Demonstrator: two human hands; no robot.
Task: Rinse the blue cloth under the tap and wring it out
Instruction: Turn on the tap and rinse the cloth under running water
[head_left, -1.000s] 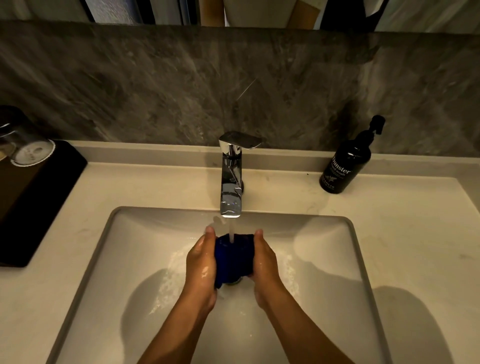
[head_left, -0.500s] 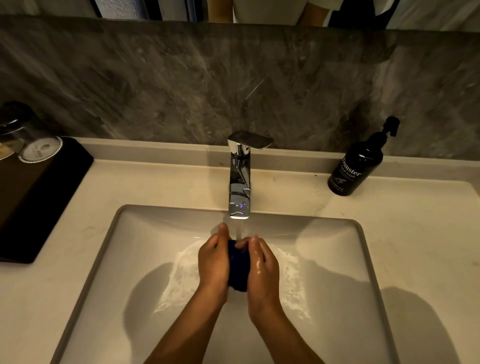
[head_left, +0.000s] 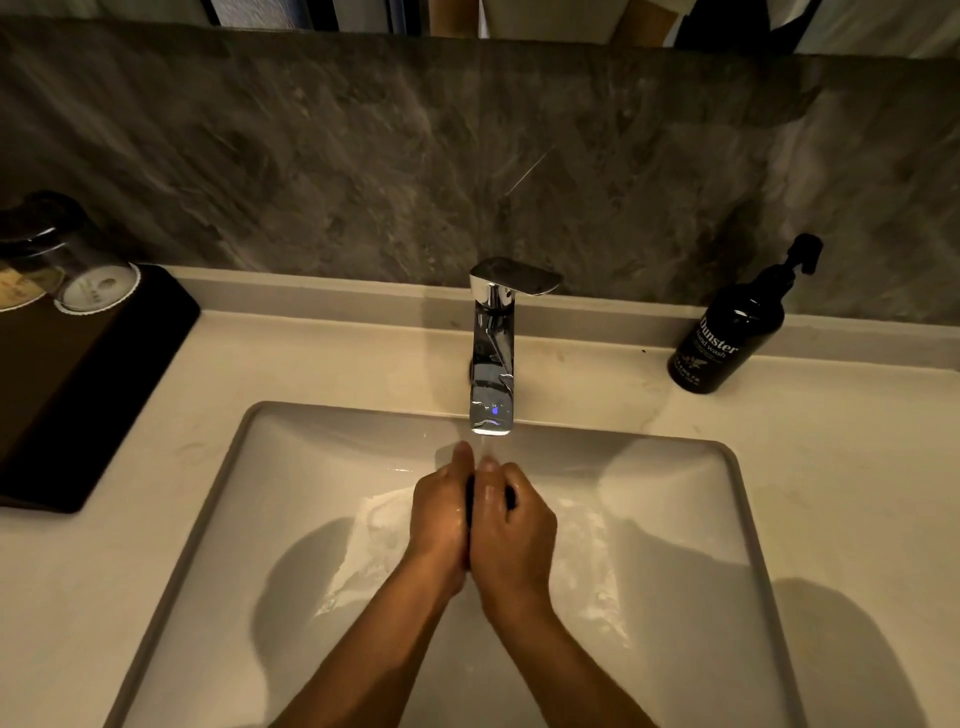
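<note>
Head view, entries run left to right. Far left on the counter: a black tray (head_left: 78, 395) with two upturned glasses (head_left: 78, 270) standing on its back part, each on a white paper coaster. The counter (head_left: 332, 358) is pale stone, with a grey marbled backsplash (head_left: 363, 156) behind it and the bottom strip of a mirror along the top edge of frame.

Centre: a rectangular undermount basin (head_left: 270, 493), white, with a wet sheen and foam patches on its floor either side of the hands. A chrome tap (head_left: 492, 358) stands at the back rim, single lever on top; a thin stream of water (head_left: 487, 448) runs from its spout and lands on the fingertips directly below.

Left hand (head_left: 439, 514) and right hand (head_left: 511, 525) are pressed together over the middle of the basin, knuckles up, fingers curled inward. Both clench the blue cloth (head_left: 470, 499), which is squeezed into a wad between the palms; only a dark sliver of it shows in the seam between the hands and beside the right fingers. Skin glistens with water.

Right: a black pump bottle (head_left: 727, 343) labelled "Dunster hand wash" stands on the counter against the backsplash, well apart from the tap.
</note>
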